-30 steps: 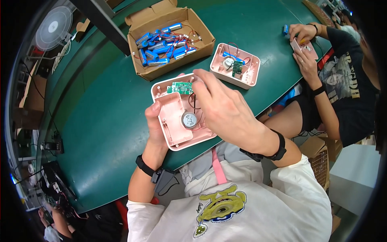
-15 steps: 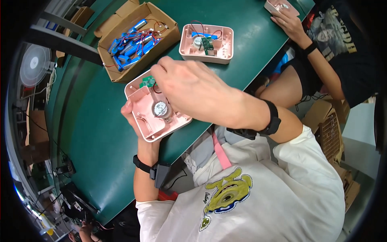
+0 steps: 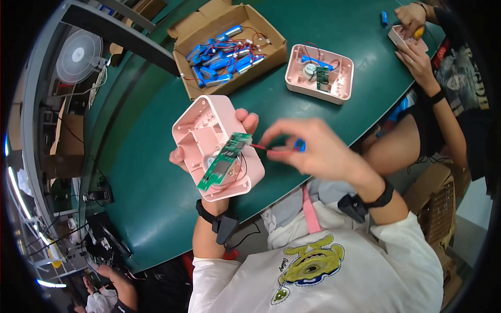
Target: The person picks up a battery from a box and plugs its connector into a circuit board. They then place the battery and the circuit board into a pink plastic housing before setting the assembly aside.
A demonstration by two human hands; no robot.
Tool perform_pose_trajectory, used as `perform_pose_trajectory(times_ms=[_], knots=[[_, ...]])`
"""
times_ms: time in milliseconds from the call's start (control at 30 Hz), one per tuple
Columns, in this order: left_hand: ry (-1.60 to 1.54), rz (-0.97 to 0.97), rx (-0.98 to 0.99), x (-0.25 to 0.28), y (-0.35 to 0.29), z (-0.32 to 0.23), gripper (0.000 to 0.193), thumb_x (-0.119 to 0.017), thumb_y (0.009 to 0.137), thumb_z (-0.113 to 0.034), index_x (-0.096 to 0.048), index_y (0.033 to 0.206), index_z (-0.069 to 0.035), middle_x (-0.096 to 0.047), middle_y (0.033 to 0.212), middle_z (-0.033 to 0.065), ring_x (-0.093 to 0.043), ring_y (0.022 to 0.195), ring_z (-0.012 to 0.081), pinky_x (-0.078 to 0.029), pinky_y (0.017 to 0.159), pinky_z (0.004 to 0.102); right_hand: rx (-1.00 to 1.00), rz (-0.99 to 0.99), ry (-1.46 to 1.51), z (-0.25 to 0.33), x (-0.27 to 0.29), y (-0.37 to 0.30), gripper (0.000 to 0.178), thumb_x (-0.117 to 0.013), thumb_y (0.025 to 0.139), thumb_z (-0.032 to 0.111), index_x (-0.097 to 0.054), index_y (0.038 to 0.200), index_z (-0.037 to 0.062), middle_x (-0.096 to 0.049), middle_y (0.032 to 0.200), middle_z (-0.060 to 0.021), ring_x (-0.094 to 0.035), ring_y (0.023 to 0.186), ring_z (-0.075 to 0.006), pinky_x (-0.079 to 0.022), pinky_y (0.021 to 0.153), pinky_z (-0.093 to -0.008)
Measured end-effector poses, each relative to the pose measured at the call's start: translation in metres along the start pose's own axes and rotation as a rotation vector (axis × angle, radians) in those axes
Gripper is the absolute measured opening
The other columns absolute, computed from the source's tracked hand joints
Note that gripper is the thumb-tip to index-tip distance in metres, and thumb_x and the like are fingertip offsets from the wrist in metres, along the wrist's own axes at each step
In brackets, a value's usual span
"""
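My left hand [image 3: 247, 121] grips a pink plastic housing [image 3: 191, 125] from beneath, its fingertips showing at both sides. The open side of the housing is tilted up. A green circuit board [image 3: 224, 163] lies slantwise across it, overhanging the near rim and partly hiding a round metal part inside. From the board's upper end, red and dark wires [image 3: 259, 147] run to my right hand [image 3: 313, 148], whose fingers are curled. Inside that hand shows a blue battery [image 3: 299, 145], mostly hidden by the palm and fingers.
Beyond the housing, a cardboard box [image 3: 261, 68] holds several blue wired batteries. Right of it stands a second pink housing [image 3: 319, 95] with a board and battery inside. At far right a co-worker's hands [image 3: 415, 57] work on another pink housing, near a loose blue battery [image 3: 384, 18].
The right hand has drawn back from inside the housing and now holds a wired battery. The board has come up across the housing, which is turned. The view has shifted.
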State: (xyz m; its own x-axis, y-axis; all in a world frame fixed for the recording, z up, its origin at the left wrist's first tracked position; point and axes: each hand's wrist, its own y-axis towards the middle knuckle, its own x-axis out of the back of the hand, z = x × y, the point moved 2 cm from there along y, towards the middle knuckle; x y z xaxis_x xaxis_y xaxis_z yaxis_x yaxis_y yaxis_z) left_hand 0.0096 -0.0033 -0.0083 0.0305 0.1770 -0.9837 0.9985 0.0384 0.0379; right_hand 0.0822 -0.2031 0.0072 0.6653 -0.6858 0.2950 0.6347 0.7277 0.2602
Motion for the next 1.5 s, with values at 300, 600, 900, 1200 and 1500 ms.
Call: perform_pose_trajectory(times_ms=[300, 600, 900, 1200, 1500], knots=[[0.124, 0.224, 0.048, -0.001, 0.000, 0.007, 0.112, -0.076, 0.069, -0.065, -0.046, 0.152, 0.003, -0.062, 0.134, 0.0354, -0.062, 0.126, 0.0523, -0.035, 0.126, 0.0599, -0.336, 0.152, 0.486, 0.002, -0.032, -0.004, 0.021, -0.068, 0.097, 0.000, -0.071, 0.117, -0.0021, -0.073, 0.097, -0.0074, -0.065, 0.063, -0.0117, -0.050, 0.056, -0.0282], [0.263, 0.100, 0.005, -0.018, -0.015, 0.012, 0.098, -0.079, 0.067, -0.064, -0.046, 0.147, -0.017, -0.064, 0.117, 0.0338, -0.068, 0.108, 0.0504, -0.030, 0.123, 0.0601, -0.063, 0.086, 0.591, -0.017, -0.043, -0.013, 0.014, -0.065, 0.105, 0.010, -0.071, 0.109, -0.0025, -0.066, 0.075, -0.0029, -0.059, 0.054, -0.0091, -0.048, 0.053, -0.0256], [0.371, 0.433, 0.101, -0.009, -0.021, 0.005, 0.110, -0.080, 0.062, -0.063, -0.041, 0.149, -0.008, -0.060, 0.123, 0.0447, -0.066, 0.108, 0.0575, -0.055, 0.101, 0.0609, -0.099, 0.142, 0.607, -0.007, -0.034, -0.014, 0.014, -0.072, 0.101, 0.009, -0.072, 0.095, -0.0039, -0.064, 0.075, -0.0027, -0.062, 0.067, -0.0100, -0.047, 0.059, -0.0283], [0.087, 0.381, 0.070, -0.017, -0.016, 0.016, 0.105, -0.079, 0.067, -0.066, -0.041, 0.150, -0.013, -0.058, 0.126, 0.0447, -0.066, 0.105, 0.0615, -0.057, 0.099, 0.0644, 0.006, 0.061, 0.435, 0.009, -0.033, -0.009, 0.004, -0.075, 0.094, 0.001, -0.074, 0.094, -0.0032, -0.070, 0.080, -0.0038, -0.062, 0.073, -0.0094, -0.051, 0.067, -0.0271], [0.019, -0.110, 0.073, -0.030, -0.013, 0.018, 0.096, -0.070, 0.086, -0.069, -0.044, 0.150, -0.003, -0.068, 0.105, 0.0262, -0.071, 0.105, 0.0398, -0.019, 0.134, 0.0486, -0.073, -0.124, 0.429, 0.004, -0.048, 0.003, 0.020, -0.070, 0.102, 0.009, -0.069, 0.088, -0.0065, -0.065, 0.073, 0.0018, -0.056, 0.056, -0.0066, -0.042, 0.053, -0.0247]])
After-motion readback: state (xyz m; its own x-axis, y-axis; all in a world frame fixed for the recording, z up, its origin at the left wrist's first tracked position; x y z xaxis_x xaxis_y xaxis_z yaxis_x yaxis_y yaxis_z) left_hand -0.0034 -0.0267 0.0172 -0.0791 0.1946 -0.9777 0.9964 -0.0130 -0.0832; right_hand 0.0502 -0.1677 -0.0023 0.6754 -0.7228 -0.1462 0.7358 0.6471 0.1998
